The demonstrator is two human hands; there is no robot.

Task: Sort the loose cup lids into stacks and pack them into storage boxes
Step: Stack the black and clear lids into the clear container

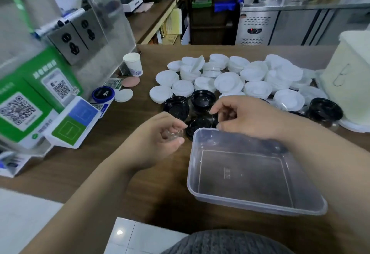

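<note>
Two grips raised over the surface point(80, 169), just past the 12 o'clock rim of the empty storage box point(258, 202). Left grip point(156, 139) pinching what looks like a clear lid point(175, 133), thumb below, fingers above, at 10 o'clock of the box. Right grip point(250, 117) curled at 3 o'clock of it; grasping something clear or nothing, cannot tell. Risks: slick, near-invisible plastic slipping from so light a pinch; lid nesting crooked on its stack; right forearm, crossing the box corner, nudging the rim. Lid round, so no long axis; facing unreadable. Box long axis seemingly 9 to 3 o'clock. Black lids point(202, 99) right beneath the grips, white lids point(226, 81) heaped at 12 o'clock, unsorted
</note>
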